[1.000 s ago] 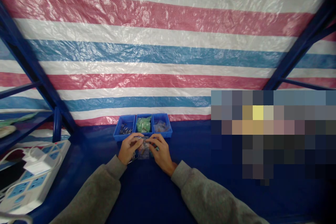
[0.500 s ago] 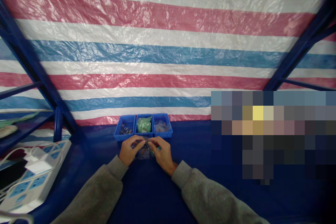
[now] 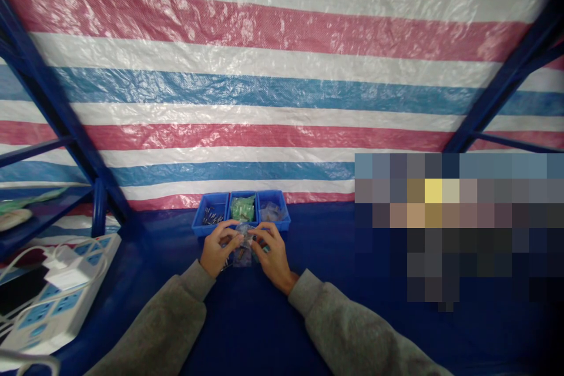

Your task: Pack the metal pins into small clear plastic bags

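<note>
Between my hands is a small clear plastic bag [image 3: 244, 228]. My left hand [image 3: 215, 251] pinches its left side with thumb and fingers, and my right hand [image 3: 274, 257] pinches the right side. Just below lies another small clear bag [image 3: 242, 258] with something brownish in it, partly under my fingers. Several thin metal pieces [image 3: 226, 264] show beside my left hand, mostly hidden by it. A bit of something greenish peeks out by my right fingers, too small to name.
Beyond my hands stand three joined blue bins: the left one [image 3: 197, 227] holds thin metal pieces, the middle green packets [image 3: 242, 208], the right clear bags [image 3: 271, 211]. A white power strip [image 3: 66, 320] with plugs lies at left. The right side is blurred out.
Half a second ago my fingertips were close together over the bag; now they are a little farther apart and more of the bag shows, raised between them. The bins have not moved.
</note>
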`<state>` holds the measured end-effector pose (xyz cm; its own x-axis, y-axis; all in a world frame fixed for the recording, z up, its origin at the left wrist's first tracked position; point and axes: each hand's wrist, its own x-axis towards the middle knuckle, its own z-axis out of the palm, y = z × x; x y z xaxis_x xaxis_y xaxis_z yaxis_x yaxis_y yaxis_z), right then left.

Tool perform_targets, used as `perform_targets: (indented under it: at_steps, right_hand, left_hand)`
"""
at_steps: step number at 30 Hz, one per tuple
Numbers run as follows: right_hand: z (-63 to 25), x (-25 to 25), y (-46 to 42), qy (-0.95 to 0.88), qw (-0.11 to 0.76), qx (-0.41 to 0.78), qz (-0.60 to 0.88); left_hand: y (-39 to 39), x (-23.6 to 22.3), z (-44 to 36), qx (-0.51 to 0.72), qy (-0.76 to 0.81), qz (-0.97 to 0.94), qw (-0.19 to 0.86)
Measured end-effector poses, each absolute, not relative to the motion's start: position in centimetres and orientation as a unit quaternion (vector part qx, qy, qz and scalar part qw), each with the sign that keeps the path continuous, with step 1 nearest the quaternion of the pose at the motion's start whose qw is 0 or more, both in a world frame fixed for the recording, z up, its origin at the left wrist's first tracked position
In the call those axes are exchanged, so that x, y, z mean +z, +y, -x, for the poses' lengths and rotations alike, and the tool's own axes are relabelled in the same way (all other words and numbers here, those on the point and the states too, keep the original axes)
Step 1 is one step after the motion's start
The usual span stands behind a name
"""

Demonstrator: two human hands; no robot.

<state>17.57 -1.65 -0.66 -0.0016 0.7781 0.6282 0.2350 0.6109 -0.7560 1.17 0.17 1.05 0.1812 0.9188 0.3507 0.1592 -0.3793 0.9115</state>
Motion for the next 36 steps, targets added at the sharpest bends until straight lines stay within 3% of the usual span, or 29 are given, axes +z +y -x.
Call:
perform_targets:
  at_steps: [12,19,27,36]
  right_hand:
    - [-17.4,-0.6,-1.7,-0.663,0.597,0.235,0.385]
    - [-17.3,-1.2,-1.5,-0.630,0.612,0.277,0.389]
    - [-17.5,-0.4,-1.8,-0.671,0.602,0.229,0.366]
    - [-17.5,-0.1,-1.9,-0.663,0.604,0.230,0.378]
  left_hand:
    - [0.1,1.7,-0.9,0.472,0.400,-0.757,0.210]
    - [0.3,0.9,-1.0,0.476,0.433,-0.711,0.285]
    - [0.3,1.4,-1.2,0.493,0.396,-0.659,0.407]
    - [0.1,1.6,-1.0,0.481,0.385,-0.713,0.334]
